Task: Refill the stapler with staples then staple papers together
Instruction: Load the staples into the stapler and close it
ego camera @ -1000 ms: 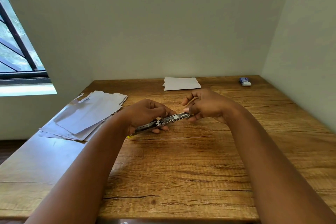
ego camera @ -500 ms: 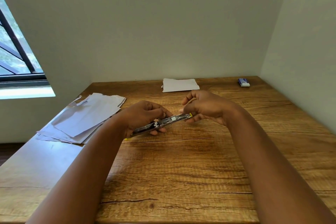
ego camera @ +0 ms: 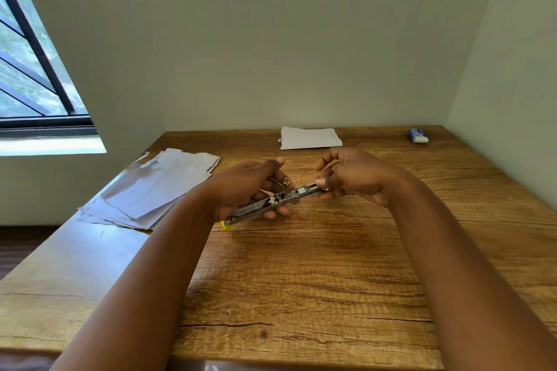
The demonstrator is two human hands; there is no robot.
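The stapler [ego camera: 271,202] lay opened flat, metal rail bare, yellow-tipped; the left hand [ego camera: 244,190] gripped its body, the right hand's [ego camera: 352,178] fingers [ego camera: 322,181] pinched its end. No writing legible.

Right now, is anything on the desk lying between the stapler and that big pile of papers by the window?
Nothing visible does. The stapler is in both hands, and the wood between it and the pile of papers is bare; only the left hand is nearby.

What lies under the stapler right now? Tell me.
The left hand cradles the stapler from below, fingers curling under it, above the wooden table. The palm's contact is hidden.
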